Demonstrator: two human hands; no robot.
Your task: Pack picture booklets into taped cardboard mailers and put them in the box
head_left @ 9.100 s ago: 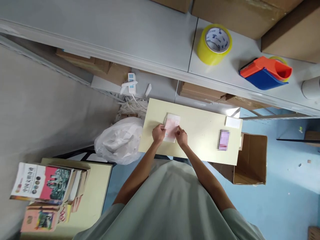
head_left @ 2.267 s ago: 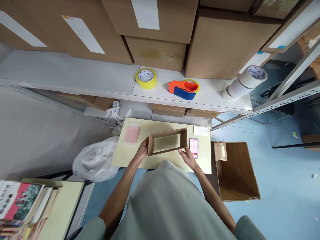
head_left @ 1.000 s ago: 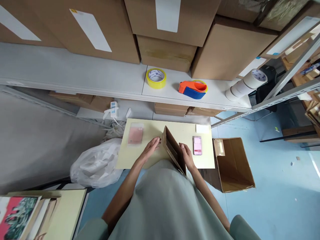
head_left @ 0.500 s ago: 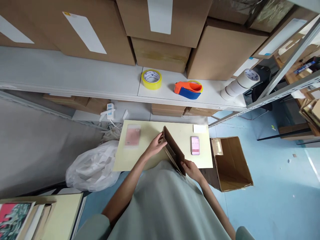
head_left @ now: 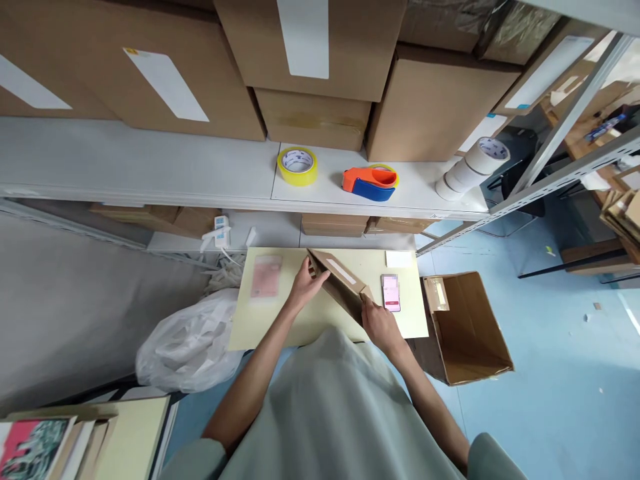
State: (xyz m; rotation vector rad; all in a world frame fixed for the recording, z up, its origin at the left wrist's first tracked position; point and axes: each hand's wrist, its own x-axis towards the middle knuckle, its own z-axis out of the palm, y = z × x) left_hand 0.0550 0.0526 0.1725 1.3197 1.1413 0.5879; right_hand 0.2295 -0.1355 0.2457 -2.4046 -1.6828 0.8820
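Between my hands, tilted above the pale yellow table (head_left: 270,327), is a small flat cardboard box (head_left: 336,293) with a white label on its upper face. My left hand (head_left: 306,283) grips its far left end, thumb on the near side. At the near right end, my right hand (head_left: 381,323) is closed on the box's edge, by what looks like a flap. A phone (head_left: 391,293) with a lit screen lies just right of the box. On the left of the table rests a pinkish card or booklet in clear plastic (head_left: 265,276).
The shelf (head_left: 200,170) ahead bears yellow tape (head_left: 297,167), an orange and blue tape dispenser (head_left: 370,183), white rolls (head_left: 473,168) and large cartons (head_left: 310,120). An open carton (head_left: 470,327) stands on the floor at right. A white plastic bag (head_left: 190,340) hangs at left.
The cardboard box has turned so its labelled face now shows upward, and it has moved forward over the table. Both hands went with it, still gripping its ends.
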